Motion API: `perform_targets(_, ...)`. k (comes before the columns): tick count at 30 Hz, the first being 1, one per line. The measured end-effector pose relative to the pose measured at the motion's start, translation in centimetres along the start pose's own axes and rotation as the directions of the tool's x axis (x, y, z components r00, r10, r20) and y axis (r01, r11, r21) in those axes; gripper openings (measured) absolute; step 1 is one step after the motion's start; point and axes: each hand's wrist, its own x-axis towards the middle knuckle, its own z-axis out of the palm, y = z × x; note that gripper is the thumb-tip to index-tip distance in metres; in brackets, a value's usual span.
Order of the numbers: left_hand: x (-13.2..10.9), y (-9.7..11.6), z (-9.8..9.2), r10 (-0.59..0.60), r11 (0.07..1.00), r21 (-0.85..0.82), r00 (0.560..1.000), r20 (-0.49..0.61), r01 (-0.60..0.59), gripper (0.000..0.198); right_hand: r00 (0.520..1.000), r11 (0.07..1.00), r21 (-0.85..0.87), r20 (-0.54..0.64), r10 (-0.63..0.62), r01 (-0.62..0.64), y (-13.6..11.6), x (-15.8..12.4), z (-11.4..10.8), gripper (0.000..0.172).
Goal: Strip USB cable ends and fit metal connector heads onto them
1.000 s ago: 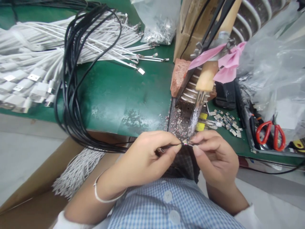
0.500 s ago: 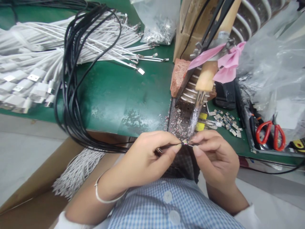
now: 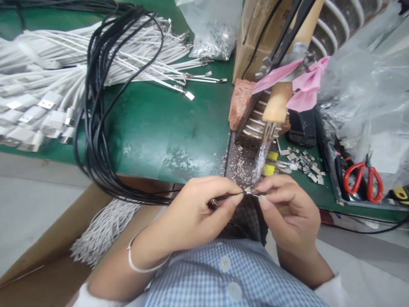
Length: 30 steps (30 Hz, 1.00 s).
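My left hand [image 3: 204, 209] is closed, its thumb and forefinger pinching the end of a black cable [image 3: 227, 196]. A small metal plug [image 3: 214, 202] pokes out at its palm. Facing it, my right hand [image 3: 290, 209] pinches a thin silvery wire [image 3: 255, 195] between thumb and fingertips. Cable end and wire meet under the tip of a soldering iron [image 3: 261, 157], which points down from its wooden handle, tied with pink ribbon [image 3: 305, 87]. The exact joint is too small to make out.
Looped black cables [image 3: 96, 111] hang over the green table's [image 3: 153, 123] front edge. White USB cables [image 3: 47, 76] lie behind. Solder-spattered tray, brick [image 3: 241, 102], small connector parts [image 3: 306, 164] and red-handled cutters [image 3: 362, 181] are at right. A cardboard box [image 3: 38, 273] stands below left.
Both hands keep almost the same place and grip. Only a very slight shift shows at the cable end beneath the iron's tip.
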Motion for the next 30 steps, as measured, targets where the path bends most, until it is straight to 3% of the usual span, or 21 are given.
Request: perform_targets(30,-0.04,0.25,0.08,0.0,1.0,0.01,1.0,-0.018,0.0,0.013,1.0,0.998,-0.051,0.002,-0.021,0.021,-0.28,0.0,-0.05,0.021)
